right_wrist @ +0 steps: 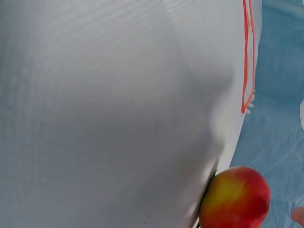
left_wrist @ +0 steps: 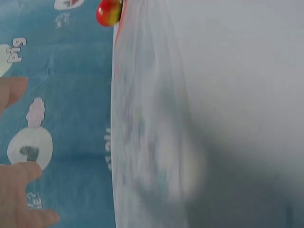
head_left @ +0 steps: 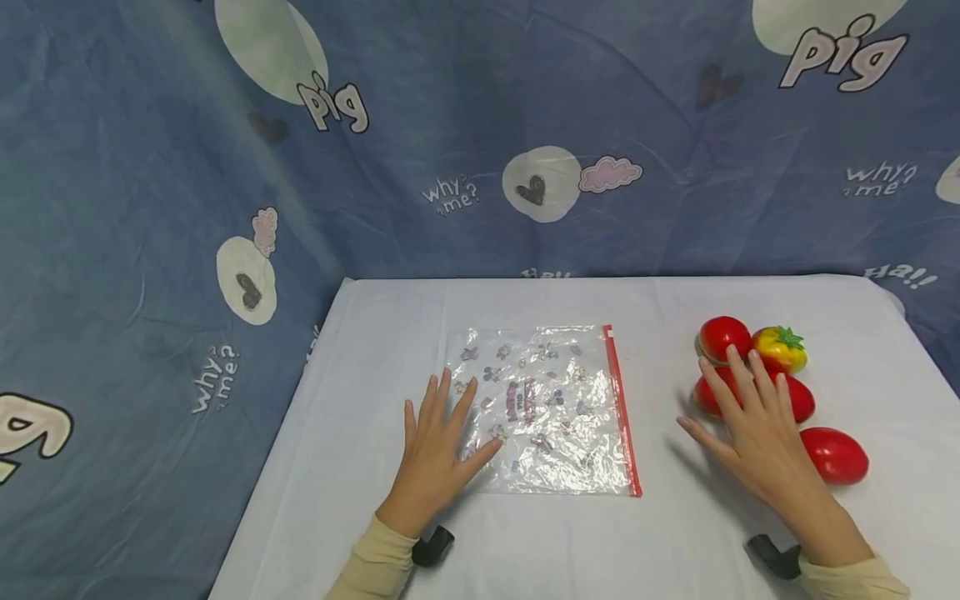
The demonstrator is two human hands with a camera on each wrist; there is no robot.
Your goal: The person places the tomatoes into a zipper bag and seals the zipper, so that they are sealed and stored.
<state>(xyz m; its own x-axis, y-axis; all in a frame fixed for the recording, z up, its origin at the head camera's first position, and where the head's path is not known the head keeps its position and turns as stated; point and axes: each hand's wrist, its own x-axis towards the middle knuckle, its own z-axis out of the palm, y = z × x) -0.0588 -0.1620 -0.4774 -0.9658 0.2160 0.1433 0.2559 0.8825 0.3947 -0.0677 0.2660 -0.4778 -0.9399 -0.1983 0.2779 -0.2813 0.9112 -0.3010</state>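
Note:
A clear zip bag (head_left: 547, 408) with small printed pictures and a red zip edge lies flat on the white table. My left hand (head_left: 435, 458) hovers at the bag's left side, fingers spread and holding nothing. In the left wrist view, fingers (left_wrist: 21, 173) show at the left edge. My right hand (head_left: 761, 433), also spread and holding nothing, is over a group of glossy fruits, partly hiding a red one (head_left: 798, 400). Around it are a round red fruit (head_left: 724, 337), a yellow-red fruit (head_left: 780, 350) with green leaves, and an oval red fruit (head_left: 834, 456). Whether the fingertips touch any fruit, I cannot tell.
The white tablecloth (head_left: 540, 542) covers the table, whose far edge meets a blue printed curtain (head_left: 450, 100). That curtain also hangs along the left side. Black wrist bands (head_left: 433, 547) show below the hands. A red-yellow fruit (right_wrist: 235, 197) fills the lower right wrist view.

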